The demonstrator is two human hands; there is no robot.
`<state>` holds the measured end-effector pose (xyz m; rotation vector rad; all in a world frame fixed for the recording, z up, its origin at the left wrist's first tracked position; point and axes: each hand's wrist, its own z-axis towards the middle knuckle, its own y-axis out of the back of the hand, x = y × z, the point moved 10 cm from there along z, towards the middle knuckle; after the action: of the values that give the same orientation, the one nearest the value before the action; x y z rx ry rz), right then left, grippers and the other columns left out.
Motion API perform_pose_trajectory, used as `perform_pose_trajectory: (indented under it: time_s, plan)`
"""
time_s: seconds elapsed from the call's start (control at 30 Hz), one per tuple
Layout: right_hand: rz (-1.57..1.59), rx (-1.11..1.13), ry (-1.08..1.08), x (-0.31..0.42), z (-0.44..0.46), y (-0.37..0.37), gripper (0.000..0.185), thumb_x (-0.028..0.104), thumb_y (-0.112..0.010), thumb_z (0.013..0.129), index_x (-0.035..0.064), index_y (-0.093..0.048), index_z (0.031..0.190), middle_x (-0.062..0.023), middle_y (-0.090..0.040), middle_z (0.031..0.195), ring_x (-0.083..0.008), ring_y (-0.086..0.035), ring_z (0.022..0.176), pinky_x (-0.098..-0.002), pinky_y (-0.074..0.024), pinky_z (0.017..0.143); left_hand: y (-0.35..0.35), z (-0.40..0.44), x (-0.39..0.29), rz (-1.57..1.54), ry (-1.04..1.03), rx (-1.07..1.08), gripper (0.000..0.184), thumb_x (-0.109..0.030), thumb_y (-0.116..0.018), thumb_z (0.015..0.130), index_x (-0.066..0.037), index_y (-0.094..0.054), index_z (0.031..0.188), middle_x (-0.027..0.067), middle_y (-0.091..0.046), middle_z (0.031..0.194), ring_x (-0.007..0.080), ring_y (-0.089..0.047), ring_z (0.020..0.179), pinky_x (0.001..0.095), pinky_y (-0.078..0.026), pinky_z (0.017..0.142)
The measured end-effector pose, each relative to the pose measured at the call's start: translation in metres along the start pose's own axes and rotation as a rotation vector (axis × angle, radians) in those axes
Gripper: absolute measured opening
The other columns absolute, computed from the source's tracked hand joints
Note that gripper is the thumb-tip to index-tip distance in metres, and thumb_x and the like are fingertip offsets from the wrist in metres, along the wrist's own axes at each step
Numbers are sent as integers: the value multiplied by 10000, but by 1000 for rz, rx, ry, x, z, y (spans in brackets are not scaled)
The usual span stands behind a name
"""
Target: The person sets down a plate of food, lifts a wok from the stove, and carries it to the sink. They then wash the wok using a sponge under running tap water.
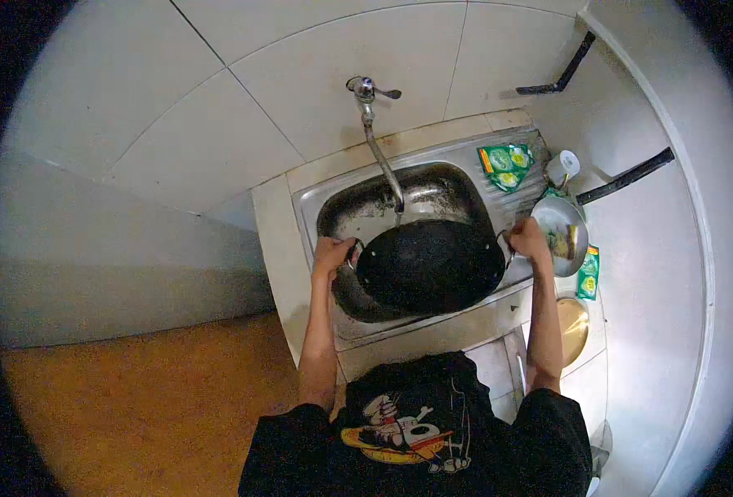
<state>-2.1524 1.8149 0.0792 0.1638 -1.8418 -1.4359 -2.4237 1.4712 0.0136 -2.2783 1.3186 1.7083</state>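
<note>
- The black pan lies between the 2 hands, its wide axis running from 1 loop handle to the other, roughly across the body.
- The left hand is closed on the left handle; the right hand is closed on the right handle, so neither is clearly nearer.
- The pan is over the basin of the metal sink; whether it touches the bottom is hidden.
- The spout of the tap comes down to just beside the pan's far edge; I cannot tell for sure whether water runs.
- The ribbed drainboard to the right holds 2 green packets close together and a white cup.
- Just beyond the right hand sits a pale bowl with a sponge in it; another green pouch and a gold round dish lie nearer the body.
- Tiled wall rises behind the sink; brown floor spreads to the left.
</note>
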Motion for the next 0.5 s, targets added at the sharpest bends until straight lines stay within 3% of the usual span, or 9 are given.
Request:
perform_pose_trajectory:
  time_s: [0.1,0.17,0.2,0.3,0.37,0.4,0.43,0.5]
  plan:
    - [105,33,-88,-34,-2,-45,309,229,-672,615,-55,-552,638,-203,-569,612,-290,-583,613,-368,-449,602,18,-12,-16,28,49,-1,261,-161,-595,750,44,-603,590,81,-564,507,104,-473,386,238,-337,349]
    - [94,111,-28,-44,-1,-88,307,212,-673,613,-59,-552,691,-207,-566,594,-280,-576,585,-373,-442,581,28,1,-4,-215,-67,-4,260,-179,-607,745,37,-609,600,85,-574,516,98,-473,386,228,-329,346]
    - [67,90,-13,-51,-1,-109,308,209,-672,624,-64,-568,723,-200,-566,584,-258,-566,559,-379,-432,545,38,-8,-21,-180,-63,-14,278,-195,-617,751,42,-610,606,88,-576,519,99,-477,391,229,-334,350]
    - [129,198,38,-23,-11,-150,310,220,-674,652,-62,-570,728,-157,-562,564,-229,-543,531,-378,-422,505,65,-22,-45,-227,-112,-83,274,-193,-613,765,46,-617,629,73,-574,524,98,-478,402,227,-342,363]
    - [367,393,-199,-9,-21,-180,297,220,-656,685,-61,-567,720,-116,-552,544,-206,-520,513,-369,-420,496,77,-45,-80,-263,-83,-128,261,-185,-612,770,44,-623,646,52,-572,534,91,-476,415,223,-350,385]
    - [343,270,-1,-26,-9,-222,279,210,-641,708,-59,-570,733,-94,-555,565,-187,-512,511,-355,-422,511,83,-48,-90,-229,-137,-151,247,-178,-619,767,44,-624,657,47,-569,540,81,-467,424,218,-346,395]
    - [178,408,65,19,-23,-206,276,203,-634,714,-60,-568,761,-104,-575,604,-181,-525,532,-345,-421,526,89,-51,-99,-194,-192,-173,235,-170,-625,764,44,-624,667,42,-565,545,72,-459,433,213,-342,404]
    - [318,247,43,5,-11,-251,259,201,-631,719,-48,-559,723,-108,-579,612,-189,-537,552,-341,-416,527,99,-61,-109,-124,-209,-217,227,-160,-631,759,46,-620,665,34,-558,547,64,-454,451,209,-341,419]
